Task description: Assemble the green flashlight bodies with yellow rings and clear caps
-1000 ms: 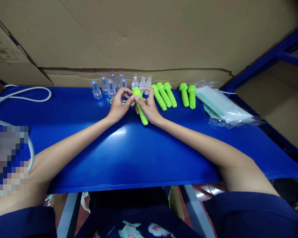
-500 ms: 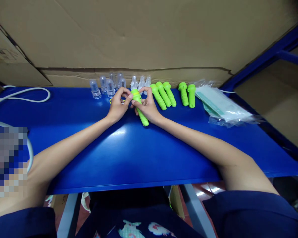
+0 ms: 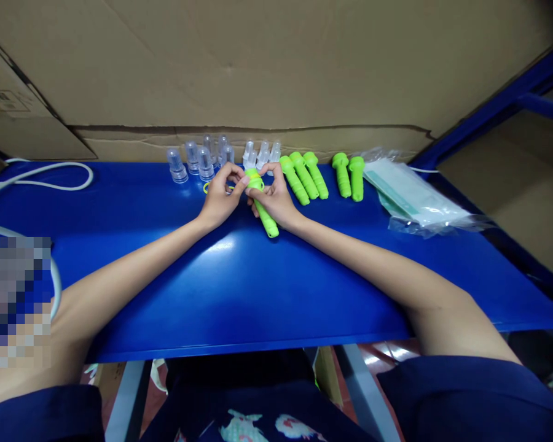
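Note:
Between my two hands a lime-green flashlight-shaped tube (image 3: 267, 222) is tilted, its wide head away from me and its narrow end toward me. My right hand (image 3: 277, 197) is closed around the tube just below the head. Thumb and fingers of my left hand (image 3: 224, 195) pinch at the head's left side, where a yellow ring (image 3: 255, 176) goes around it. Another yellow ring (image 3: 206, 188) lies on the table, partly hidden behind my left hand. Beyond my hands stand frosted caps (image 3: 263, 153), and further left several clear plastic caps (image 3: 177, 166).
Several more green tubes lie to the right, in a group of three (image 3: 304, 178) and a pair (image 3: 350, 178). Past them is a clear plastic bag (image 3: 419, 193) with white and green contents. A white cable (image 3: 74, 167) loops at left. Cardboard (image 3: 258, 73) walls off the blue table's (image 3: 258, 294) back.
The green tube has shifted very slightly toward me and to the right. Both hands keep their hold, fingers barely moved.

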### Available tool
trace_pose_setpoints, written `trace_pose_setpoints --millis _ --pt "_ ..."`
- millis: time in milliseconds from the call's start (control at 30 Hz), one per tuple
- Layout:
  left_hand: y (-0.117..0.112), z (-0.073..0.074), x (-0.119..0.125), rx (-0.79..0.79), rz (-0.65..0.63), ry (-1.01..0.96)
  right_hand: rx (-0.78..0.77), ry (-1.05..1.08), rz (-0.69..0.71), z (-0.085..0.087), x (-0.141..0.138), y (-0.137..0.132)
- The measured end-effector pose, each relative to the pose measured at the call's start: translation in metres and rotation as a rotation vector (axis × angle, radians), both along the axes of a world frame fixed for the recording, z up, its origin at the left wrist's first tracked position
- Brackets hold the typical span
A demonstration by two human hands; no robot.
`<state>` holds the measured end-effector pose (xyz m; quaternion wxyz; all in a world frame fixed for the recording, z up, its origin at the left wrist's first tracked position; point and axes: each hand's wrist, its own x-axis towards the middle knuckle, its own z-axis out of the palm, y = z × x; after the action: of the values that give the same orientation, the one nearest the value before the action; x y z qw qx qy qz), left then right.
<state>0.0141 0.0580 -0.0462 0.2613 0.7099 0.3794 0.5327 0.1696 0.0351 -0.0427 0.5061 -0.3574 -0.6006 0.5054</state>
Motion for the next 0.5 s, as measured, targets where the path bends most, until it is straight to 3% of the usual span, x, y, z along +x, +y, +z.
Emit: trace_pose_setpoints --millis 500 --pt "0.0019 -0.003 0.0002 -0.006 -0.009 -0.024 0.016 -0.003 -0.008 0.0047 -0.0022 -0.0048"
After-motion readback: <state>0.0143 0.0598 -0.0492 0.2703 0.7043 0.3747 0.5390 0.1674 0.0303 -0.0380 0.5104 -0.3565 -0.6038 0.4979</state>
